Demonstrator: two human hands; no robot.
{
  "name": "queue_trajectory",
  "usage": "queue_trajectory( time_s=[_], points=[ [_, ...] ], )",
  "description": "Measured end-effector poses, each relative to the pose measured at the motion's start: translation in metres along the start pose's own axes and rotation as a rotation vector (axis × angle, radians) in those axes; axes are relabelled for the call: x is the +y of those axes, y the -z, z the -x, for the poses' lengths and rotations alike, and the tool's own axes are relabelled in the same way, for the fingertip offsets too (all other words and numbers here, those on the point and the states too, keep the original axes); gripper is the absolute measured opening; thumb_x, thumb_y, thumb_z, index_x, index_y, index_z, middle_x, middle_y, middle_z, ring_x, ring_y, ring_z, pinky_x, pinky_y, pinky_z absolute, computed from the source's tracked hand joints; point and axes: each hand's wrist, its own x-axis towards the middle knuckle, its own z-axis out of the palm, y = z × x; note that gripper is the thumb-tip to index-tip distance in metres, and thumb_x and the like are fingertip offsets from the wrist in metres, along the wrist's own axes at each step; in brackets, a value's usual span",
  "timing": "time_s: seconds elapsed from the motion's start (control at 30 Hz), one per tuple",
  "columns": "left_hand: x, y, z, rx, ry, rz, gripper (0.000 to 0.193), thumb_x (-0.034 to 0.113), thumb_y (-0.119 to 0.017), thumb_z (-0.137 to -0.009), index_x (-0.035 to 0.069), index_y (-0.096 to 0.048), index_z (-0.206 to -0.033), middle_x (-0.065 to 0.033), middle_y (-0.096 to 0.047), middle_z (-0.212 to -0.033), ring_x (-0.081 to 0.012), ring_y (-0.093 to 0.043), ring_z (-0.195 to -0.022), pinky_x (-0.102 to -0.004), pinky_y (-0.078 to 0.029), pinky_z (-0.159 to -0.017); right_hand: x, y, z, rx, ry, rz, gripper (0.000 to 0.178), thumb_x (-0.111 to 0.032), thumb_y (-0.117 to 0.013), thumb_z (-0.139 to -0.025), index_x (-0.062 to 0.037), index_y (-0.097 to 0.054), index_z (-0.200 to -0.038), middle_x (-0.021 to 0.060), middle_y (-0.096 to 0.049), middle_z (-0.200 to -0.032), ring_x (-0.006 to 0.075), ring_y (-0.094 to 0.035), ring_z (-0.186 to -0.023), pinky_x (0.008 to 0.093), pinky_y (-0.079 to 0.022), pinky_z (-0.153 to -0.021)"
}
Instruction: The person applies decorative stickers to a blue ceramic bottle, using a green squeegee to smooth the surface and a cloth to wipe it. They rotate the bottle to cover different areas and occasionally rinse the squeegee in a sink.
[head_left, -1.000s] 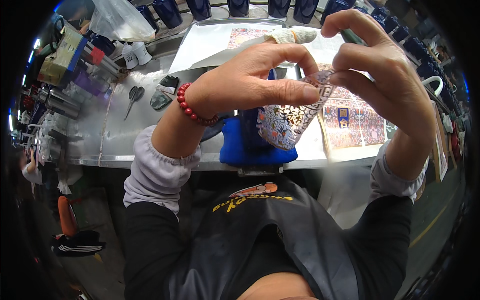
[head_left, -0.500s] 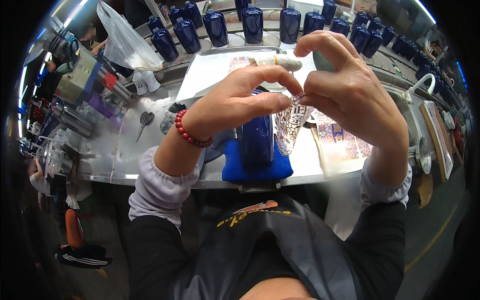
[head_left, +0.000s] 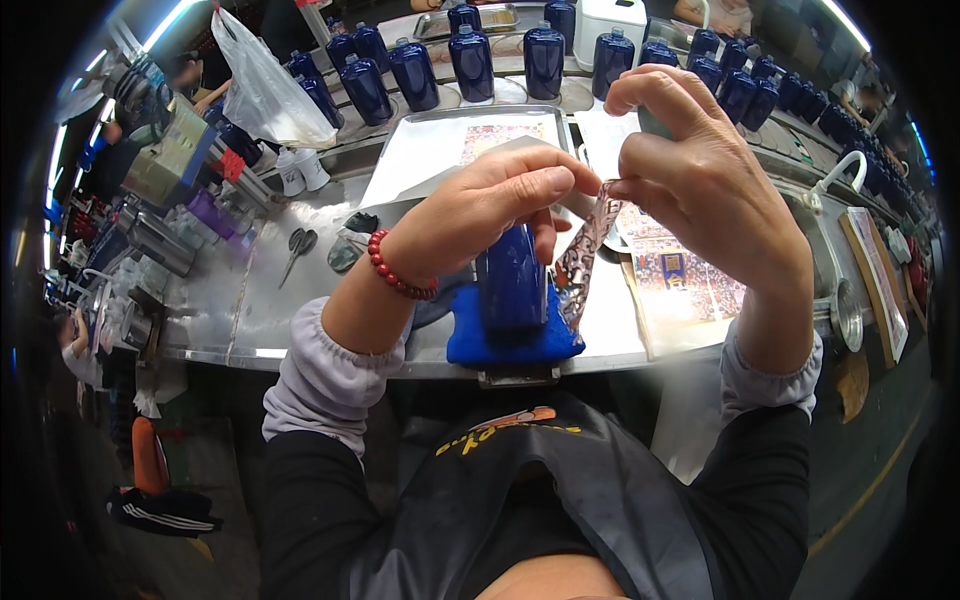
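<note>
A thin film strip printed with dark characters [head_left: 594,245] hangs in a twisted, narrow band just right of a dark blue glass bottle [head_left: 512,285]. The bottle rests on a bright blue cloth pad [head_left: 465,335] at the bench's front edge. Thumb and forefinger of my right hand [head_left: 715,180] pinch the strip's upper end. My left hand [head_left: 480,215], with a red bead bracelet at the wrist, arches over the bottle's top and hides it. Its forefinger tip meets the same end of the strip, thumb closed in beside it; its lower fingers curl by the bottle.
Several blue bottles [head_left: 470,65] stand along a conveyor at the back. A tray with white paper [head_left: 400,165] lies behind my hands, printed sheets [head_left: 690,270] to the right. Scissors [head_left: 297,250] and a hanging plastic bag [head_left: 265,90] are at left; a white tap [head_left: 838,180] is right.
The strip has twisted from a broad cone into a narrow band. My left hand's lower fingers have come into sight by the bottle. A pale, yellow-banded thing behind the hands no longer shows.
</note>
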Motion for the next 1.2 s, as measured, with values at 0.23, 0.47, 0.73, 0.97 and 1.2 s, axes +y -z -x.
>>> queue_trajectory(
  time_s=[0.23, 0.47, 0.73, 0.97, 1.2],
  points=[
    [0.000, 0.002, 0.002, -0.017, 0.103, -0.117, 0.047, 0.044, -0.049, -0.109, 0.001, -0.067, -0.112, -0.0046, -0.064, -0.091, -0.0106, -0.056, -0.078, -0.0250, -0.047, -0.077, -0.001, -0.001, -0.001, 0.019, 0.028, 0.000, 0.025, -0.015, -0.082, -0.081, -0.0049, -0.059, -0.078, 0.0119, -0.056, -0.127, 0.0341, -0.050, -0.131, 0.0466, -0.052, -0.097],
    [-0.002, 0.007, 0.004, -0.049, 0.047, -0.056, 0.032, 0.032, -0.056, -0.104, 0.002, -0.068, -0.111, -0.0035, -0.066, -0.103, -0.0121, -0.061, -0.099, -0.0288, -0.049, -0.090, -0.001, 0.000, -0.002, 0.017, 0.041, -0.011, 0.025, -0.015, -0.081, -0.082, -0.0047, -0.059, -0.077, 0.0126, -0.057, -0.125, 0.0334, -0.052, -0.129, 0.0463, -0.054, -0.093],
    [0.003, 0.015, 0.008, -0.014, 0.058, -0.277, 0.026, 0.022, -0.065, -0.099, 0.000, -0.063, -0.112, -0.0065, -0.068, -0.099, -0.0102, -0.063, -0.083, -0.0262, -0.051, -0.074, -0.001, 0.001, 0.001, 0.007, 0.034, -0.025, 0.027, -0.017, -0.082, -0.081, -0.0039, -0.059, -0.076, 0.0131, -0.059, -0.122, 0.0339, -0.053, -0.129, 0.0460, -0.054, -0.092],
    [-0.004, 0.009, 0.012, 0.188, -0.125, -0.543, 0.025, 0.013, -0.064, -0.093, 0.000, -0.061, -0.114, -0.0059, -0.068, -0.089, -0.0114, -0.061, -0.067, -0.0292, -0.051, -0.063, -0.001, -0.003, 0.002, -0.032, -0.017, -0.106, 0.027, -0.018, -0.078, -0.085, -0.0026, -0.058, -0.077, 0.0151, -0.058, -0.122, 0.0365, -0.052, -0.128, 0.0490, -0.050, -0.097],
    [0.000, 0.006, 0.023, 0.128, -0.116, -0.076, 0.026, 0.019, -0.060, -0.103, -0.001, -0.060, -0.120, -0.0040, -0.065, -0.099, -0.0079, -0.061, -0.087, -0.0258, -0.053, -0.076, -0.001, -0.008, 0.002, -0.011, -0.015, -0.072, 0.027, -0.018, -0.079, -0.085, -0.0039, -0.058, -0.077, 0.0148, -0.058, -0.122, 0.0372, -0.052, -0.129, 0.0487, -0.050, -0.095]
  ],
)
